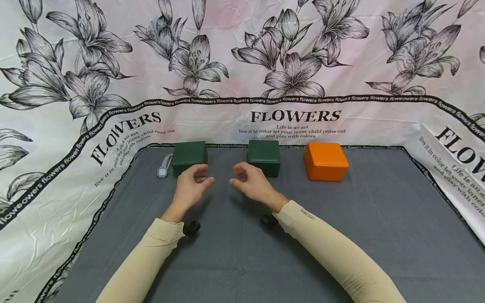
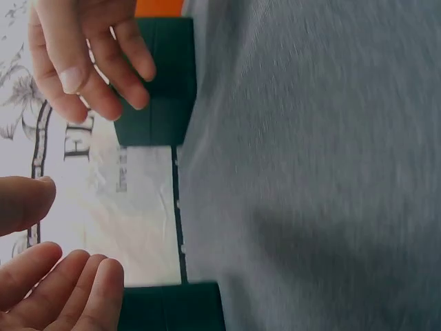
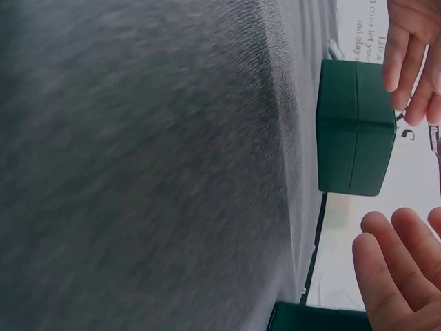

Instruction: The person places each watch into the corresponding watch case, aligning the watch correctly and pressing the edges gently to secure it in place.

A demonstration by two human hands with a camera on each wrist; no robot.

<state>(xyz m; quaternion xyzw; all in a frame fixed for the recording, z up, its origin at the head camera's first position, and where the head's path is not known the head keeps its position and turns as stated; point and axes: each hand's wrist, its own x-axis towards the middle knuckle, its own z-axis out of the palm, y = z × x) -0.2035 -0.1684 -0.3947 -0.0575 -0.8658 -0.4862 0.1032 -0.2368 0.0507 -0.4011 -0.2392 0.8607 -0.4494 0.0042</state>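
Observation:
My left hand [image 1: 191,188] hovers just in front of the left green box [image 1: 189,155], its fingers loosely bent and holding nothing. Facing it, my right hand [image 1: 253,183] hangs in the air before the second green box [image 1: 264,158], also with nothing in it. A gap separates the two hands. Both boxes look closed; whatever they contain is hidden. A wristwatch [image 1: 164,166] with a light blue face and strap lies against the left side of the left green box. In the left wrist view, the fingers of both hands are spread apart, with the second green box [image 2: 162,83] behind.
An orange box [image 1: 326,162] sits to the right of the green boxes, near the back edge. Grey cloth [image 1: 242,252] covers the table. Behind it rises a white backdrop [image 1: 212,122] with flower drawings and printed words.

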